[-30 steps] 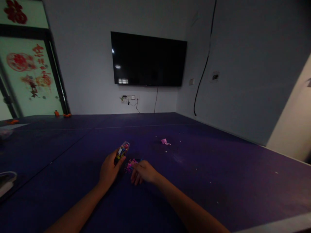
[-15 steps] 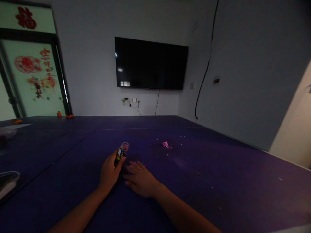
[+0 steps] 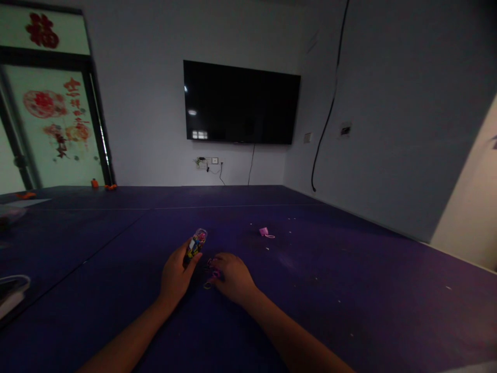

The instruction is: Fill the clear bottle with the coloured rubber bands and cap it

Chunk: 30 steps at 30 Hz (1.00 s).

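Note:
My left hand [image 3: 175, 273] is closed around a small clear plastic bottle [image 3: 199, 240], tilted and filled with bits of yellow, blue and pink. Just to its right, my right hand [image 3: 236, 275] is palm down with its fingers curled over a small heap of pink and purple elastic bands [image 3: 215, 273] on the purple surface. Several loops show at the fingertips; the rest lie hidden beneath the hand. Farther off stands a small pink cap [image 3: 264, 231] with a loop strap.
The purple surface [image 3: 295, 311] is dotted with white specks. At the left edge are a dark object with a white rim [image 3: 13, 295] and a paper sheet [image 3: 31, 203]. Orange items [image 3: 111, 186] are near the door. A television [image 3: 243, 103] and a hanging black cable [image 3: 330, 114] are on the walls.
My right hand has drawn back slightly to the right and its spread fingers have curled in over the bands, uncovering several loops. My left hand and the bottle stay put.

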Tool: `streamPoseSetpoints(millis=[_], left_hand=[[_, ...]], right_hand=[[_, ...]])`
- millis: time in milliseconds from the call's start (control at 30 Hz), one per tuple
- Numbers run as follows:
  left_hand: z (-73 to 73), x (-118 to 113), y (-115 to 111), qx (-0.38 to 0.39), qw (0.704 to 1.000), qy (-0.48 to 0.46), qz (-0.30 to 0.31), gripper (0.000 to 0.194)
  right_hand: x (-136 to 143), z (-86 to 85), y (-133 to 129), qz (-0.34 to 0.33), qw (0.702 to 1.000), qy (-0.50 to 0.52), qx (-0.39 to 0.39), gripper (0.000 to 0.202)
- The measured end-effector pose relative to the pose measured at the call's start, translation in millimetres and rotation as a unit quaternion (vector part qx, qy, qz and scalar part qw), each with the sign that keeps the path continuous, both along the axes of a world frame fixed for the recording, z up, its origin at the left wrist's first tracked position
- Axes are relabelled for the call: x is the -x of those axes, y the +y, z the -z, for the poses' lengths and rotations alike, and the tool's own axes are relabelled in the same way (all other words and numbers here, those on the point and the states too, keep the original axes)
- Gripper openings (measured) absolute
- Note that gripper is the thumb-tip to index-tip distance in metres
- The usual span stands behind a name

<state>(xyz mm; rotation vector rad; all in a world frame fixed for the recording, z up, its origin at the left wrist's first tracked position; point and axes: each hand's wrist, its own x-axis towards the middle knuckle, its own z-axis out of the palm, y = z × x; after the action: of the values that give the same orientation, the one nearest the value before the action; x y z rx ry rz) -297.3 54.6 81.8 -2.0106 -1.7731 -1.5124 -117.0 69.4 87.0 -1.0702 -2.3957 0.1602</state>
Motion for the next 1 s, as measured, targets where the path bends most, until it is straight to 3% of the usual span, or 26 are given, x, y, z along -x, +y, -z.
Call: streamPoseSetpoints(millis=[100,300,633,833,1000], left_hand=[[1.3,-0.6,0.6,0.002,1.000,0.006,0.001,0.046],[2.4,-1.5,2.4,-0.016,0.998,0.050,0.036,0.044],[7.8,0.8,4.5,-0.010,0.991,0.127,0.046,0.041],[7.2,2.3,4.4,0.046,0.982,0.179,0.035,0.042],[7.1,0.7,3.1,0.048,0.977,0.202,0.045,0.042]], right_hand=[[1.4,5.4,5.8,0.029,0.999,0.034,0.019,0.058],[4.9,7.5,17.3,0.004,0.999,0.014,0.053,0.021],[-0.3,13.1,28.4,0.048,0.987,0.139,0.073,0.034],[-10.7,-2.8,29.0,0.080,0.953,0.288,0.045,0.028],[-11.4,-9.2,25.7,0.037,0.920,0.386,0.050,0.018]])
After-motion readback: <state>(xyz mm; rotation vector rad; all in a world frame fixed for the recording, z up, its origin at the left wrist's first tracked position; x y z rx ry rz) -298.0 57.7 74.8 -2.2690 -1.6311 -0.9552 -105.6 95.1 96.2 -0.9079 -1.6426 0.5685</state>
